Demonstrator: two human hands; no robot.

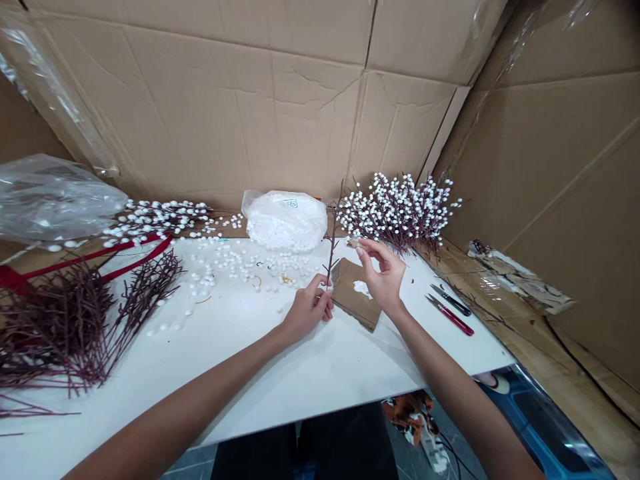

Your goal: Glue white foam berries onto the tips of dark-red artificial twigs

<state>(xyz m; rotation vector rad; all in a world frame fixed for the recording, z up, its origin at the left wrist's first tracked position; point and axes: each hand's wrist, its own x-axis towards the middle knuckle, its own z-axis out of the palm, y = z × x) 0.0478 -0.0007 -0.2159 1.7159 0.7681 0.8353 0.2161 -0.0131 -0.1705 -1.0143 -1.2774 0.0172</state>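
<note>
My left hand (311, 305) is closed on the lower end of a bare dark brown twig (333, 243), which stands nearly upright. My right hand (381, 267) pinches a small tan piece (353, 243) between thumb and fingertips, a little right of the twig. Below my right hand lies a brown cardboard piece (357, 310) with a white patch of glue or paste (362, 289) on it. Loose white beads (240, 265) are scattered to the left of my hands.
A bag of white beads (287, 220) sits at the back, beside a bundle of white-berried twigs (400, 210). Bare twigs (65, 320) fill the left. Red snips (450, 315) and black snips (451, 300) lie on the right of the white table (260, 387).
</note>
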